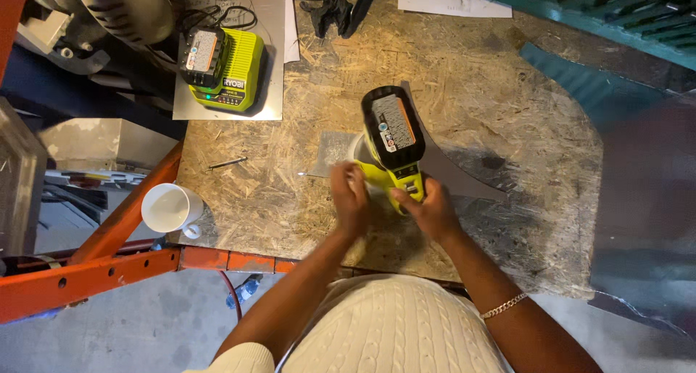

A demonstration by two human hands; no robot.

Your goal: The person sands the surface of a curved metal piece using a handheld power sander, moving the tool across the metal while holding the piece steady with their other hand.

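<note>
head view, steeply downward, near workbench [507, 221]

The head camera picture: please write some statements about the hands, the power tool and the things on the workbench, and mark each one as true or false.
1. The right hand grips the yellow-green power tool. True.
2. The left hand lies flat on the floor. False: it is raised at the tool's front end, over the workbench.
3. A white cup stands at the bench's left edge. True.
4. The battery charger lies near the right hand. False: it sits far off, at the upper left, on a metal sheet.
5. The person wears a bracelet on the right wrist. True.
</note>
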